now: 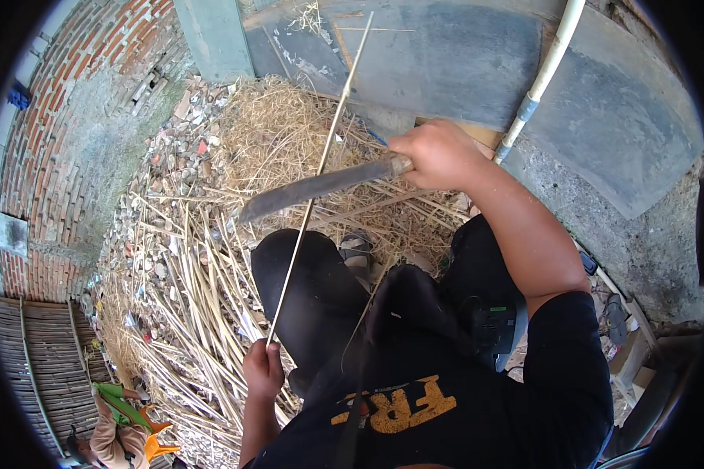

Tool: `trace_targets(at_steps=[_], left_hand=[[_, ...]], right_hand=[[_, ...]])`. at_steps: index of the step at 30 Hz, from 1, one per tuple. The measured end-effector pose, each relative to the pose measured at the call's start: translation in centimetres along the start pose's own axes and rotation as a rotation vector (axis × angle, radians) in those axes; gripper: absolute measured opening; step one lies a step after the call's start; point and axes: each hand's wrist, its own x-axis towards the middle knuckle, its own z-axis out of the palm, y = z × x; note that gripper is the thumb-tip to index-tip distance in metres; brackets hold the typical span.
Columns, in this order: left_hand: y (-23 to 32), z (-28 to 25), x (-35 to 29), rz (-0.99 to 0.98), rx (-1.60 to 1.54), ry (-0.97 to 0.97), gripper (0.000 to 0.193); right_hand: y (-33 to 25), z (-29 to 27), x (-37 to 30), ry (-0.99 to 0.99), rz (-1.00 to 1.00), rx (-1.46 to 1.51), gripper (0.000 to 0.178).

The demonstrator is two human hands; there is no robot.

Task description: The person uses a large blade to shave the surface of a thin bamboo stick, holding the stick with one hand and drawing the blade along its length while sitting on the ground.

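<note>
My left hand [264, 371] is closed around the lower end of a long, thin bamboo strip [291, 272], which slants up and away past my knee. In my right hand [440, 154] is the wooden handle of a machete, held out ahead of me. The machete's dark, broad blade [309, 191] points left and crosses the strip around its middle. Whether its edge touches the strip, I cannot tell. Below the blade are my dark-clothed knees [301, 289].
Many pale bamboo strips [203, 305] lie in a pile on the rubble at left. Shavings [278, 133] are heaped ahead. Grey panels [446, 62] and a white pole [551, 66] stand beyond, a brick wall [62, 133] at far left. Another person [117, 434] is at lower left.
</note>
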Motion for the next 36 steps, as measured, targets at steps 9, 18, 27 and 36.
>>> trace_targets(at_steps=[9, 18, 27, 36], left_hand=[[1.4, -0.6, -0.2, -0.094, -0.102, 0.096, 0.035], [0.4, -0.1, -0.7, -0.134, -0.061, 0.277, 0.034], [-19.9, 0.4, -8.6, -0.692, 0.382, 0.47, 0.036], [-27.7, 9.6, -15.9, -1.044, -0.081, -0.111, 0.061]], right_hand=[[1.6, -0.9, -1.3, 0.18, 0.069, 0.014, 0.024], [0.1, -1.0, -0.7, 0.046, -0.033, -0.051, 0.023], [2.8, 0.1, -1.1, 0.216, 0.16, 0.209, 0.029], [5.4, 3.7, 0.0, -0.015, 0.26, 0.126, 0.032]])
